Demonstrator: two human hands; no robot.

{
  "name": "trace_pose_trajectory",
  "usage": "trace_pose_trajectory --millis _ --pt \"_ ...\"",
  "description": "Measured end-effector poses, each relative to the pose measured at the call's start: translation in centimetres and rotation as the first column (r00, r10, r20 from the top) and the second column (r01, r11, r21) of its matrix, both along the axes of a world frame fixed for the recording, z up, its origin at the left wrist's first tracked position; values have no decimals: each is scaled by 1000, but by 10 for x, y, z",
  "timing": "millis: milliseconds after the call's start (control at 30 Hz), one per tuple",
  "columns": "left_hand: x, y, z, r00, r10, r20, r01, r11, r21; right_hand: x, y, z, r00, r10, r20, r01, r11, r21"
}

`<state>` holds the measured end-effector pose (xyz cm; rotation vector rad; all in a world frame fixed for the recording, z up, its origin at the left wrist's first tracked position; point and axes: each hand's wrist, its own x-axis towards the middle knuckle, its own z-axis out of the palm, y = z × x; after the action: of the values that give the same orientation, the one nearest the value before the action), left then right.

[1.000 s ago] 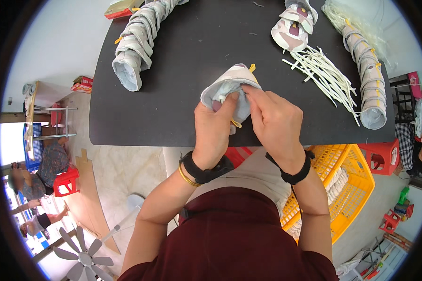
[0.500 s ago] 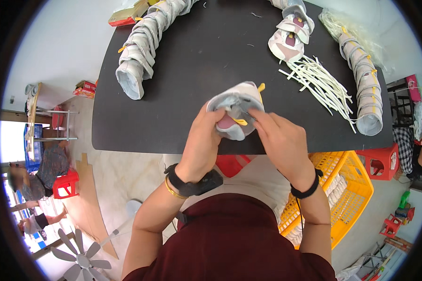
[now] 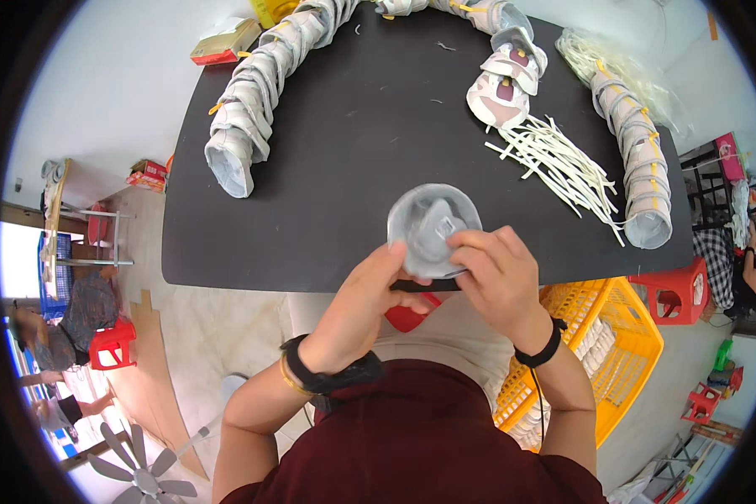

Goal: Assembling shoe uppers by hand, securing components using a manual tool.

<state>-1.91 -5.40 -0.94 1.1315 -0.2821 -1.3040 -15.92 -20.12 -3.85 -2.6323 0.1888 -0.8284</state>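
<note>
We see both hands raised over the near edge of the black table [image 3: 328, 193]. The left hand [image 3: 368, 296] closes around the lower left rim of a grey moulded mask cup [image 3: 433, 228], thumb and fingers pressed to it; the right hand [image 3: 497, 273] holds the cup's lower right rim, fingertips [image 3: 466, 242] curled onto its face. The cup sits between the two hands, just above them, its rounded face turned up toward us; we cannot tell whether it touches the table.

Far beyond the left hand, a curved row of nested grey cups [image 3: 252, 101] lies on the table, its open end nearest that hand. Beyond the right hand lies a loose bundle of pale strips [image 3: 563, 164], and past it a few separate cups with dark red patches [image 3: 502, 80]. To the right of the strips, a second nested row of cups [image 3: 638, 160] runs down toward the table's near right corner.

Below the right hand, off the table, we note a yellow plastic basket [image 3: 622, 353] and beside it a red stool [image 3: 676, 294]. Each wrist carries a dark band.
</note>
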Motion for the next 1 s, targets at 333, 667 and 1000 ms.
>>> trace_pose_trajectory --millis 333,667,1000 --pt "30 8 9 914 -212 346 210 977 45 -9 -12 16 986 167 -11 2 55 998" --pt "27 6 -10 980 -86 181 85 996 16 -12 -11 -5 941 335 -47 63 -38 997" --pt "24 13 -17 993 -121 6 121 992 -31 -9 -15 -4 923 384 6 31 -90 995"
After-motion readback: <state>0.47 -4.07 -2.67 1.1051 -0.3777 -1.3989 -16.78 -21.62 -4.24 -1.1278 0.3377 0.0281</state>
